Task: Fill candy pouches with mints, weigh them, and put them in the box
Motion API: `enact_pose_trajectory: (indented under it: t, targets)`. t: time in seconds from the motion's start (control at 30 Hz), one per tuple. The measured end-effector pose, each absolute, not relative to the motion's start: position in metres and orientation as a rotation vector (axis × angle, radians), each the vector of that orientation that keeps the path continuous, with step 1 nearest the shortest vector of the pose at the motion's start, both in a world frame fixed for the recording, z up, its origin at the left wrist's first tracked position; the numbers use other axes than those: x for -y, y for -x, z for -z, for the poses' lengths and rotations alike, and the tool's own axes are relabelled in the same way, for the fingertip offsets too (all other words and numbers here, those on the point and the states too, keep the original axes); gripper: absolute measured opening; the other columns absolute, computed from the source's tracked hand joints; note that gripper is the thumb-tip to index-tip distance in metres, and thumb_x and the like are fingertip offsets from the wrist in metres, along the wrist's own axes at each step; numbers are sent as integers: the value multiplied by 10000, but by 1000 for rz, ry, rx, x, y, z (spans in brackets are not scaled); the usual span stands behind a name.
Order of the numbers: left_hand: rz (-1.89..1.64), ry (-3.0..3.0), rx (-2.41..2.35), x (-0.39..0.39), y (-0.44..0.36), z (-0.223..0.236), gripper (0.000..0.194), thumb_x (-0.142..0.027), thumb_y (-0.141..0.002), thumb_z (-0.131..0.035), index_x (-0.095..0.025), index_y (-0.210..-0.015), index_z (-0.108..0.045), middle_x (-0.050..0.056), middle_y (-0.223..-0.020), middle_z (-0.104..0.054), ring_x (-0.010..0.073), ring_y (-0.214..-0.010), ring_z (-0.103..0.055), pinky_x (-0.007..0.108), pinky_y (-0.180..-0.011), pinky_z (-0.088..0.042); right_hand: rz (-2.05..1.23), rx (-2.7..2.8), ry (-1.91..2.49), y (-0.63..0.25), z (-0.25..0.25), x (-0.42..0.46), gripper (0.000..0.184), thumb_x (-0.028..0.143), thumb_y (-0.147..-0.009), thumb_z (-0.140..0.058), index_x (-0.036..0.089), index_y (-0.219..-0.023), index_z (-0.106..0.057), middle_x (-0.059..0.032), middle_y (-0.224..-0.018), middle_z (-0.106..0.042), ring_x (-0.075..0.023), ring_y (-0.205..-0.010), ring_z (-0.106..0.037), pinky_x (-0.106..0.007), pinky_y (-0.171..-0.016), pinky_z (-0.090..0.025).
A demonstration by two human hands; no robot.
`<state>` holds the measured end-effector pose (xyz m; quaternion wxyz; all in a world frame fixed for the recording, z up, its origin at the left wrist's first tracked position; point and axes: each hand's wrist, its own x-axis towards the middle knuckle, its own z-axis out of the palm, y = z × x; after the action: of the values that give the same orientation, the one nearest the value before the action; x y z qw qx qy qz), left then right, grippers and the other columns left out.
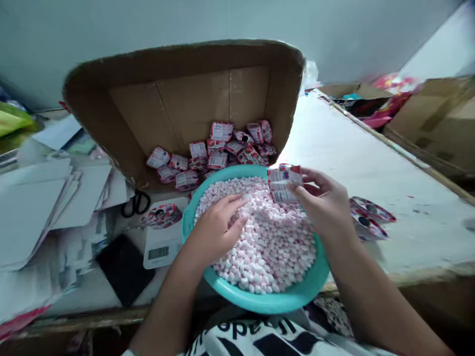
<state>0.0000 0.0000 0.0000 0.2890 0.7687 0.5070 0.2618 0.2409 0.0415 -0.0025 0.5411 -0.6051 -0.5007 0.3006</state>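
Note:
A turquoise basin (pixel 260 304) heaped with small pale pink and white candies (pixel 260 247) sits in front of me. My left hand (pixel 218 230) rests on the candies at the basin's left side, thumb and fingers apart, fingertips against the heap. Over the basin's right rim, my right hand (pixel 322 198) pinches a small red-and-white printed packet (pixel 285 184) between thumb and fingers. Behind the basin, a tilted cardboard box (pixel 193 99) holds many similar packets (pixel 217 160).
Left of the basin are a white digital scale (pixel 163 252) bearing a printed packet (pixel 162 216), black-handled scissors (pixel 135 203), a black flat piece (pixel 124 269) and stacked white paper (pixel 29 207). Printed packets (pixel 367 217) lie on the right. Cardboard boxes (pixel 434 118) stand beyond the table edge.

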Motion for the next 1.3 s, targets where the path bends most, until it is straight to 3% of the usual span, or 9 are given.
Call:
enact_pose_trajectory:
  t: [0.57,0.77,1.07,1.3]
  targets:
    - [-719,-2168,-1351,-2,-2,4,332,-220,-984,-507,-143,-1255,-682,102,-1339,-662,244,-1248,-611,412,-1119,-488,-733,1214,1341,-238,7,-41,396,420,-739,-789,201,-1053,-686,-28,-897,-669,-170,-754,-678,-265,-583,-552]
    - [-711,-2164,-1365,-2,-3,2,337,-223,-985,-506,-141,-1261,-681,102,-1347,-657,243,-1254,-608,401,-1126,-484,-538,1179,1442,-240,6,-42,376,413,-743,-782,203,-1033,-666,-17,-890,-656,-155,-702,-678,-247,-547,-508]
    - [-699,-2145,-1353,-2,-2,1,346,-230,-980,-514,-142,-1274,-675,101,-1348,-655,242,-1250,-608,400,-1116,-493,-208,1433,1546,-274,10,-26,386,466,-769,-756,238,-1051,-626,-43,-937,-688,-224,-756,-726,-334,-635,-579]
    - [-694,-2147,-1359,-3,-3,4,344,-246,-984,-508,-147,-1268,-675,103,-1346,-655,245,-1252,-605,412,-1126,-481,-437,1322,1568,-290,9,-21,472,496,-697,-801,232,-1037,-606,-39,-954,-680,-201,-739,-708,-324,-615,-596]
